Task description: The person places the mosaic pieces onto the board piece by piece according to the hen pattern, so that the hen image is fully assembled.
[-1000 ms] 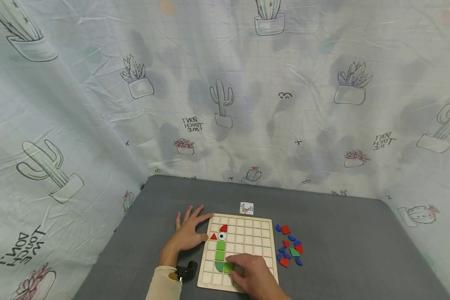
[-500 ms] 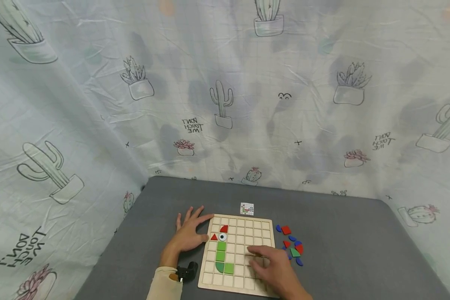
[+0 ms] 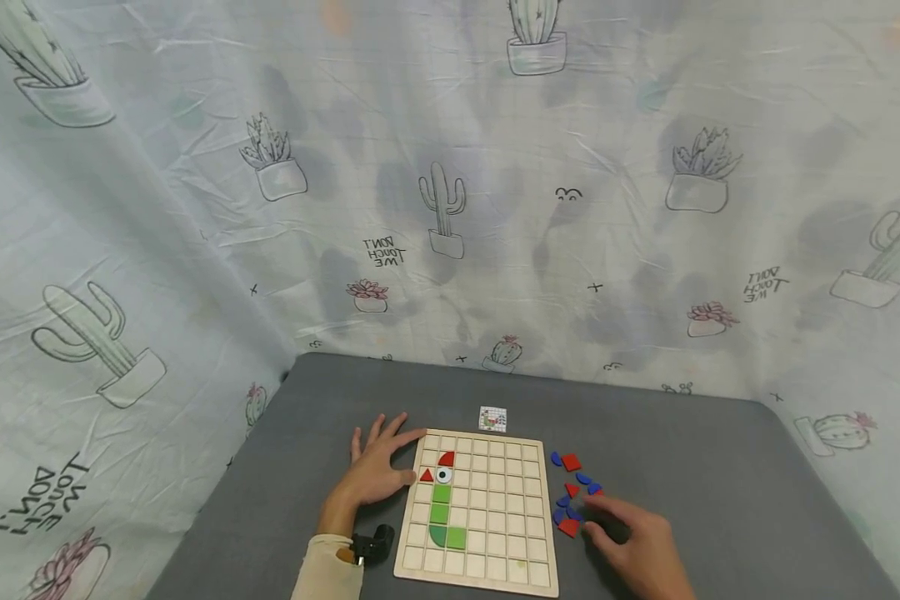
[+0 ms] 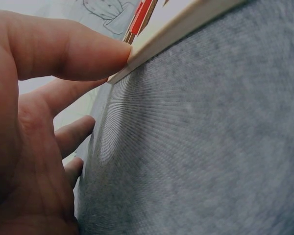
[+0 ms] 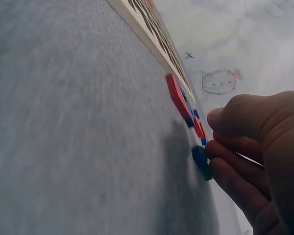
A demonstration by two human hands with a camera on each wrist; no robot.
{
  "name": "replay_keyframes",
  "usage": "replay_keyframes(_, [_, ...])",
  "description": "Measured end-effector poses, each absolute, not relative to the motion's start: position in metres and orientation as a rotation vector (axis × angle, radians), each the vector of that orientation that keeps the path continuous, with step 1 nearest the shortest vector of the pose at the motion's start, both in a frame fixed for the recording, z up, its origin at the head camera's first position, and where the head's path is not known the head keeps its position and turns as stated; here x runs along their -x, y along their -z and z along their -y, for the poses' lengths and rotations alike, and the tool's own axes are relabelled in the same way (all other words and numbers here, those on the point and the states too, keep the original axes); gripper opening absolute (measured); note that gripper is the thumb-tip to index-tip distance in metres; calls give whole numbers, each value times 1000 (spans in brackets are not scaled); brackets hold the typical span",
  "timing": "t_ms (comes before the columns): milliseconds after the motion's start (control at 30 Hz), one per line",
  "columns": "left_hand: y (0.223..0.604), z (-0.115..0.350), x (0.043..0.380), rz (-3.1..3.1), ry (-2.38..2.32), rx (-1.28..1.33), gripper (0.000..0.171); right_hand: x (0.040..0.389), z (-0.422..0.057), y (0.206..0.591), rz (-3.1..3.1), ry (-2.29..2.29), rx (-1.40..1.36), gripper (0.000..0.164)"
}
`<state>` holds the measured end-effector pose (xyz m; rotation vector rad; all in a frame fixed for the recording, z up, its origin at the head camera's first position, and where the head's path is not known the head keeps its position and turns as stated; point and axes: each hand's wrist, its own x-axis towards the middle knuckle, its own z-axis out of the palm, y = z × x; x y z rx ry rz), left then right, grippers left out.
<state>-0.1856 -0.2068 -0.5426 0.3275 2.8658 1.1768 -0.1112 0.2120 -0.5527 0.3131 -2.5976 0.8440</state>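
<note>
The wooden grid board (image 3: 498, 500) lies on the grey table. In its left columns sit a red quarter-circle (image 3: 447, 459), a red triangle (image 3: 427, 475), a round eye tile (image 3: 444, 475), green squares (image 3: 441, 493) and a darker green quarter-circle (image 3: 438, 535). My left hand (image 3: 375, 473) is spread at the board's left edge, thumb and index fingertips touching it. My right hand (image 3: 636, 537) hovers at the right side of the loose pieces, fingers loosely bent, covering some of them. A red square (image 3: 568, 527) lies near its thumb. The right wrist view shows a blue and green piece (image 5: 201, 161) beside the fingertips.
A small printed pattern card (image 3: 492, 418) lies behind the board. More loose blue and red pieces, among them a red square (image 3: 571, 462), lie along the board's right side. A cactus-print curtain (image 3: 450, 208) hangs around the table.
My right hand has moved right, from the green square at the board's lower left, across the board, to the loose pieces. The left hand has stayed at the board's edge.
</note>
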Motion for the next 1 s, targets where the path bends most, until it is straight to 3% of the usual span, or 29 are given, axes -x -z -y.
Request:
replay_keyframes(567, [545,207,186,-2870,-1175,-307,71,86,-249,550,2689,-807,-83,37])
replay_keyframes(1000, [545,207,186,-2867,-1184,-310,71,74,-247,539,2940,-900,169,30])
